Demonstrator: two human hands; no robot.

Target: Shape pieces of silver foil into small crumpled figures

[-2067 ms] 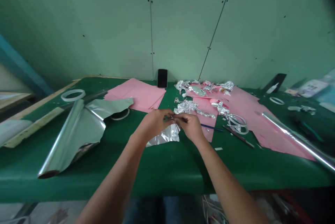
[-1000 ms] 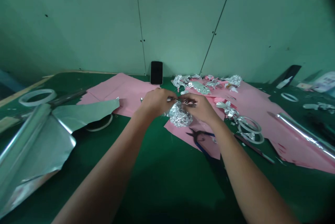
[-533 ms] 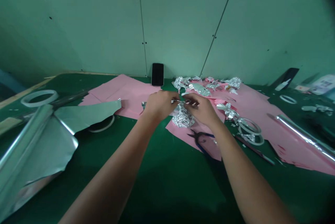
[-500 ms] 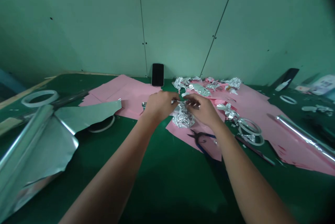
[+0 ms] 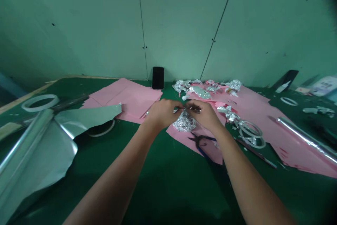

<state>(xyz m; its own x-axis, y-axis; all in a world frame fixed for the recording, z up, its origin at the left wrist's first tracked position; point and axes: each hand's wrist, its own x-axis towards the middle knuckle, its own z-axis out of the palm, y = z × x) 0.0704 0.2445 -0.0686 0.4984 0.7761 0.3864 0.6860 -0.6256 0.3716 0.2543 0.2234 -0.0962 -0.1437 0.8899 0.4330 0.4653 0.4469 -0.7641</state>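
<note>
Your left hand [image 5: 163,113] and right hand [image 5: 202,113] hide whatever you pinch above the crumpled foil ball [image 5: 184,122]; the sliver showing is too small to tell. The foil roll [image 5: 25,151] runs off the left edge.

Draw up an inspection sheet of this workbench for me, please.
Surface: green table, partly under pink paper.
Job's things: crumpled foil just below the left hand and right hand.
Clutter: foil roll, scissors, white tape rings, foil scraps.
Hands: both pinch something small and silvery at the foil's top.
Cables: nothing seen.
Surroundings: pale green panelled wall, phone upright at its foot.
</note>
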